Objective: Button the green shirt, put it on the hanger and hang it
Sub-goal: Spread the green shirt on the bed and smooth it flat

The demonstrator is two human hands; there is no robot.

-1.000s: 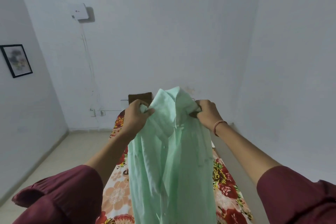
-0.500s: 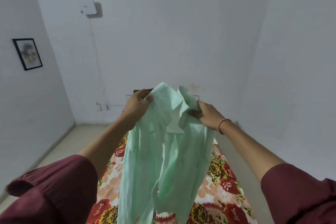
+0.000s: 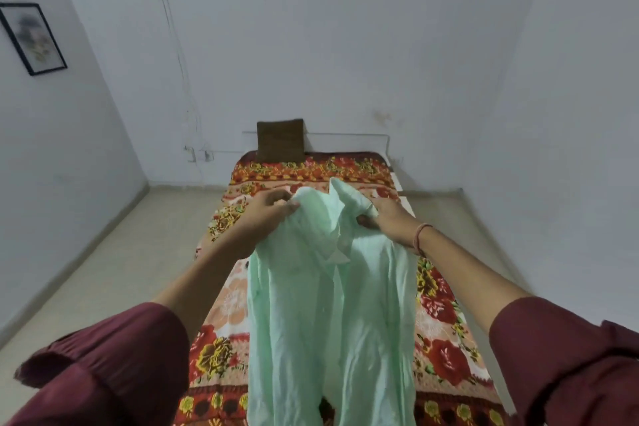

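Room: white walls and a beige floor (image 3: 121, 252); a bed (image 3: 221, 349) with a red and orange flowered cover runs away from the viewer.
Shirt: the green shirt (image 3: 328, 322) is held up over the bed by its collar end. Its body hangs down the middle of the cover and hides that strip.
Left hand: the left hand (image 3: 268, 207) pinches the shirt's top edge on the left, fingers and thumb closed on the cloth.
Right hand: the right hand (image 3: 387, 214) grips the collar fold on the right, fingers curled round it; a thin wristband (image 3: 422, 235) sits on the wrist.
Arms: a maroon sleeve (image 3: 114, 367) covers each upper arm, forearms bare.
Past the shirt: a brown cushion (image 3: 280, 140) stands upright against the back wall at the head of the bed.
Walls: a framed picture (image 3: 33, 38) hangs on the left wall; a thin cable (image 3: 179, 55) drops down the back wall to a socket (image 3: 197, 154) near the floor, left of the bed.
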